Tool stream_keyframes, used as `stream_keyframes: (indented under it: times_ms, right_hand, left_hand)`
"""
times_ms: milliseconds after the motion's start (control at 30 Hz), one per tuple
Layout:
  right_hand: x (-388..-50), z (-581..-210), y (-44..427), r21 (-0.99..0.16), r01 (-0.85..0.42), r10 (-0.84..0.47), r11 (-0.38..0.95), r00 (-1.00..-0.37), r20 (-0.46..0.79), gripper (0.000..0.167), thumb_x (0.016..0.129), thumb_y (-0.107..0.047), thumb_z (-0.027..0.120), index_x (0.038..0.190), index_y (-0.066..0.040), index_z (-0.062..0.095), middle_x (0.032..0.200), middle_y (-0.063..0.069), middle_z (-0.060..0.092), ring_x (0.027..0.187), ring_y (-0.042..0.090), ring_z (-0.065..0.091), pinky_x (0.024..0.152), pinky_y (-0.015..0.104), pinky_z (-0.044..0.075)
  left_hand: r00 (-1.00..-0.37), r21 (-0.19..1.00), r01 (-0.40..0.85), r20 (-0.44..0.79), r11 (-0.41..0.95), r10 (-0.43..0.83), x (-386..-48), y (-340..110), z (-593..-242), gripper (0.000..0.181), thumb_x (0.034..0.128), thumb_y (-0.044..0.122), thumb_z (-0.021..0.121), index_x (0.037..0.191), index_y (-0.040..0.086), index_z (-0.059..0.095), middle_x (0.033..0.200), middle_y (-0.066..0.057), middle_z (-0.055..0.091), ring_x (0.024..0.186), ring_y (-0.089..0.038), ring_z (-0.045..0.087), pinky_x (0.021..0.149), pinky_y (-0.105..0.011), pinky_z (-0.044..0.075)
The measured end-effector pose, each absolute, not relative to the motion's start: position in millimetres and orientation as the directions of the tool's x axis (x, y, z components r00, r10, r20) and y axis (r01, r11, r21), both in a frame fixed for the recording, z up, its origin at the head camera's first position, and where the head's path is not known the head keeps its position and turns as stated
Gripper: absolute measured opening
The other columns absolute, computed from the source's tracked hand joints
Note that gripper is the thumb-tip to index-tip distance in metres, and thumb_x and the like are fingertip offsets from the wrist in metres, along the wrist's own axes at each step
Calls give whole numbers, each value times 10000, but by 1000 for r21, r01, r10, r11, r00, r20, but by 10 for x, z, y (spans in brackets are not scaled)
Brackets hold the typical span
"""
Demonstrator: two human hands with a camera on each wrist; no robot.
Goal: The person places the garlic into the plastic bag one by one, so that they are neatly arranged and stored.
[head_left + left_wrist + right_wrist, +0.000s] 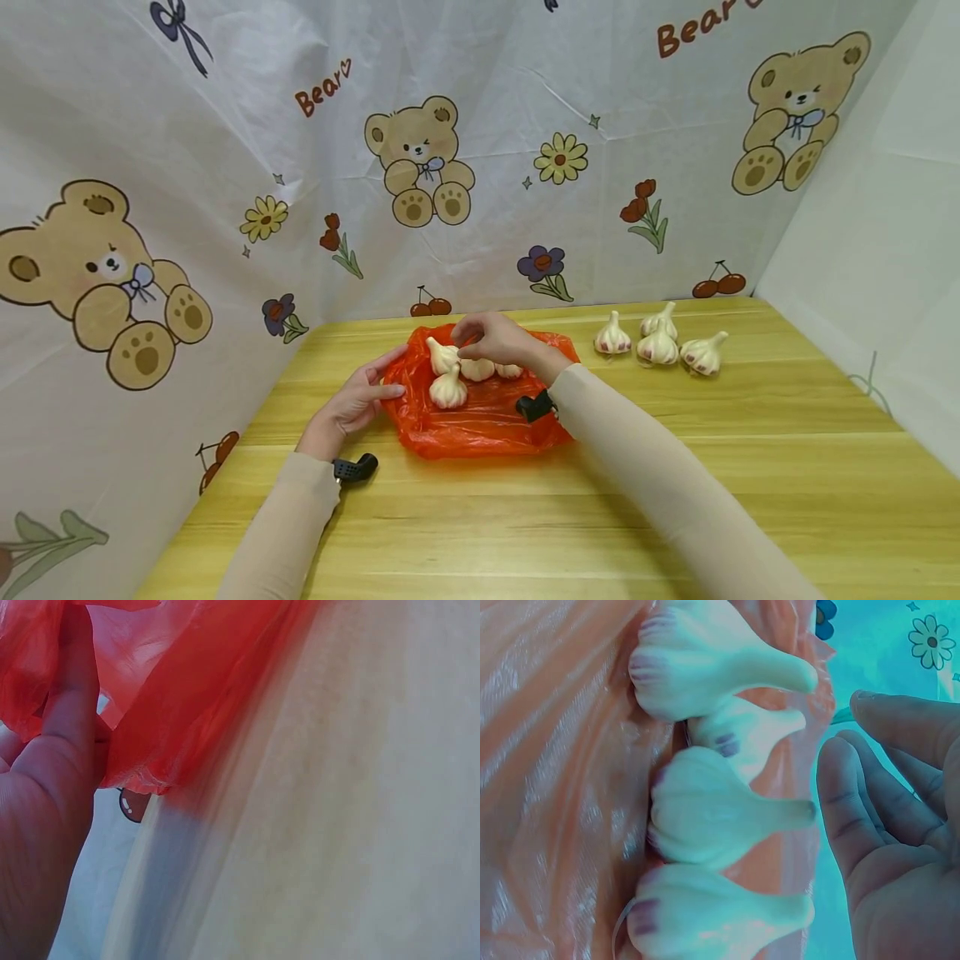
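A red plastic bag (480,437) lies spread open on the table with several garlic bulbs (447,390) on it. My left hand (352,404) grips the bag's left edge, thumb on the inner side; in the left wrist view the hand (52,772) has red plastic (187,697) around its fingers. Above the bulbs is my right hand (498,340), fingers bent and partly hiding them. The right wrist view shows that hand (900,795) beside the stems of the bulbs (712,806), thumb and fingertips slightly apart, holding nothing.
Several more garlic bulbs (657,347) stand on the wooden table (480,533) to the right of the bag, near the back edge. A sheet with printed bears (420,162) hangs behind the table and along its left side. A white wall (862,250) is at the right.
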State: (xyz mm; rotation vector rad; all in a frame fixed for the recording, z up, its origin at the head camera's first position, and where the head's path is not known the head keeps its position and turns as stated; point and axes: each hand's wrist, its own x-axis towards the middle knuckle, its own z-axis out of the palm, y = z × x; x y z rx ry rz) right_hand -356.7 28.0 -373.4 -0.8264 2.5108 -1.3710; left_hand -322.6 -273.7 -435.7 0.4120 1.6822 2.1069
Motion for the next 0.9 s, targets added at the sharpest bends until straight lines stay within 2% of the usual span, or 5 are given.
stream_keyframes:
  times_ms: [167, 367, 567, 800, 900]
  right_hand:
    - [-3560, -3673, 372, -827, -399, -553, 396, -823, 131, 243, 936, -78, 742, 1175, -60, 701, 1206, 156, 721, 1128, 255, 693, 958, 367, 606]
    - [-3538, -3585, 530, -856, -388, -556, 342, -818, 148, 244, 939, -53, 729, 1178, -33, 683, 1216, 239, 693, 1103, 303, 694, 935, 530, 603]
    - [-3467, -3491, 728, -847, -405, -546, 344, -820, 170, 230, 936, -69, 738, 1162, -52, 696, 1150, 136, 727, 1088, 297, 706, 918, 386, 625]
    - [-3332, -3376, 921, -796, -431, -533, 426, -830, 164, 216, 941, -144, 753, 1153, -135, 710, 1149, 73, 729, 1102, 256, 700, 939, 391, 616]
    - [-3299, -3371, 1001, -778, -449, -536, 439, -826, 175, 220, 938, -152, 756, 1153, -137, 711, 1146, 76, 727, 1088, 252, 695, 948, 398, 615]
  left_hand:
    - [-874, 974, -128, -20, -189, 485, -3226, -2734, -4360, 849, 938, -140, 587, 1652, 164, 242, 1678, -140, 228, 1342, -230, 542, 953, -365, 606]
    - [-874, 975, -125, -20, -185, 485, -3224, -2733, -4361, 861, 933, -137, 595, 1654, 162, 233, 1685, -146, 213, 1347, -231, 536, 954, -368, 606]
    - [-871, 975, -120, -14, -185, 491, -3231, -2730, -4355, 856, 940, -132, 591, 1655, 166, 228, 1691, -140, 203, 1355, -233, 535, 959, -374, 602]
    - [-874, 976, -122, -19, -181, 486, -3209, -2744, -4354, 857, 942, -131, 586, 1657, 171, 223, 1694, -147, 196, 1354, -219, 527, 965, -364, 602]
    - [-876, 975, -126, -23, -182, 483, -3206, -2744, -4359, 847, 944, -133, 579, 1654, 179, 238, 1684, -136, 216, 1352, -233, 530, 953, -375, 606]
